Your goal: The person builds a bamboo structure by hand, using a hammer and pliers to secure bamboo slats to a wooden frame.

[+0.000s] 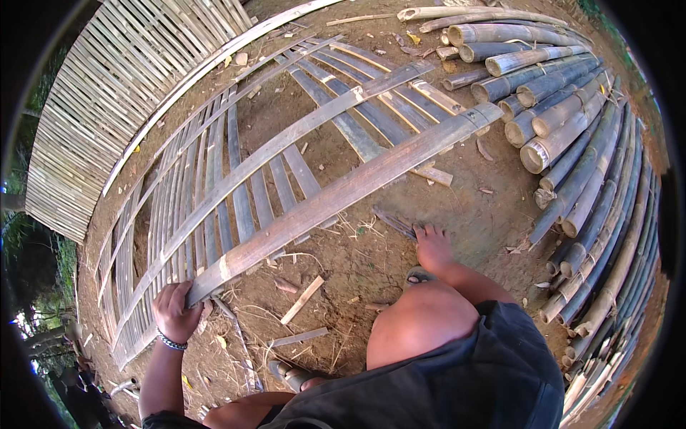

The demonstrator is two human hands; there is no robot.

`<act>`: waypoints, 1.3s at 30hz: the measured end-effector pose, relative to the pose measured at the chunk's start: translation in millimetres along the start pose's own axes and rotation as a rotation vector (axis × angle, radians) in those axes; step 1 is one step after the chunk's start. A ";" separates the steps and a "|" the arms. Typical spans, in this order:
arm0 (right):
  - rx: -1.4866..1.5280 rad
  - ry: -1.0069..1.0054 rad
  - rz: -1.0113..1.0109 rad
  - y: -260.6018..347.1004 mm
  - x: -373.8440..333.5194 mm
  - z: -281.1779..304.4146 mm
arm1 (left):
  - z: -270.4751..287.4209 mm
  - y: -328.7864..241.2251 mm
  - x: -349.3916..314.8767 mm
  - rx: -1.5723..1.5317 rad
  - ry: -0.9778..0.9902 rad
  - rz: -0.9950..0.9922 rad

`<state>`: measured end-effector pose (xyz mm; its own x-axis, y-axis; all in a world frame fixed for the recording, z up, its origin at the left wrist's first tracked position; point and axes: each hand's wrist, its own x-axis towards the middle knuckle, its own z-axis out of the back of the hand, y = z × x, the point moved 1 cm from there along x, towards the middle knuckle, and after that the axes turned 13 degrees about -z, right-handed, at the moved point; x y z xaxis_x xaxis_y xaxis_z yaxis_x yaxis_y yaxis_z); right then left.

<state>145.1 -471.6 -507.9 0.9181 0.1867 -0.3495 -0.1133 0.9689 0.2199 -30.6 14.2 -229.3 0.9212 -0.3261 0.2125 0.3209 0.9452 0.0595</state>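
Observation:
My left hand (175,312), with a beaded bracelet at its wrist, is closed round the near left end of a long split bamboo slat (336,193). That slat lies slantwise across a lattice of bamboo strips (236,154) on the ground, rising toward the right. My right hand (434,247) reaches down to the dirt beside my knee, fingers spread. At its fingertips lies a dark, slim two-armed tool (394,222), perhaps pliers; whether the fingers touch it is hard to tell. A second long slat (286,139) crosses the lattice farther off.
Bamboo poles (564,136) are stacked along the right side, some tied in bundles. A finished-looking bamboo panel (136,86) stands at the far left, with a long pale strip (186,82) before it. Loose bamboo offcuts (302,299) lie near my sandalled feet.

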 end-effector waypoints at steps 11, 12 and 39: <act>0.249 -0.195 0.084 95.2 140.0 97.7 | 19.3 13.2 -4.3 0.035 -0.036 -0.039; 0.191 -0.218 0.034 77.3 144.7 95.2 | 23.4 13.8 -3.4 0.027 -0.021 -0.019; 1.046 0.644 0.054 98.0 19.5 28.8 | 209.5 54.0 -24.7 0.358 -0.020 0.159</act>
<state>162.9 -377.7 -466.9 0.5330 0.5558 -0.6379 0.4858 0.4162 0.7686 -82.2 76.1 -27.0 0.9475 -0.1781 0.2655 0.0739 0.9300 0.3600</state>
